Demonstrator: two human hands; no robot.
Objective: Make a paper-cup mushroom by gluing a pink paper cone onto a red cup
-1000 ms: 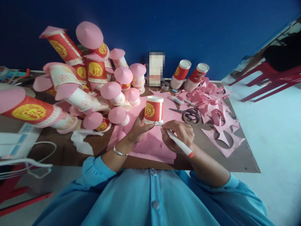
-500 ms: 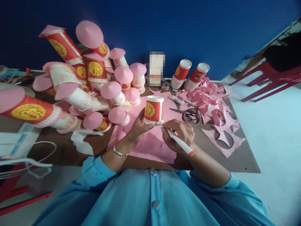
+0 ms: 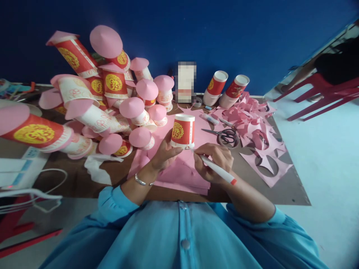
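A red and white paper cup (image 3: 183, 130) with a yellow round emblem stands upright in my left hand (image 3: 166, 155), its fingers and thumb closed around the lower part. My right hand (image 3: 215, 160) is closed in a writing grip on a white marker pen (image 3: 220, 172) with an orange-red end. The marker's tip is at the white band near the cup's bottom; whether it touches cannot be made out. Beneath both hands lie sheets of pink paper (image 3: 174, 175).
Paper cups with pink cone tops (image 3: 147, 89) crowd the table's left. Scissors (image 3: 228, 135) lie on a tape roll at right, near pink scraps (image 3: 252, 119). Two cup stacks (image 3: 217, 87) and a blurred-out upright item (image 3: 186, 84) stand by the blue wall. A person sits on a red stool (image 3: 316, 87).
The marker has shifted slightly right and down, its orange-red end swinging toward my forearm. My left hand and the cup have barely moved.
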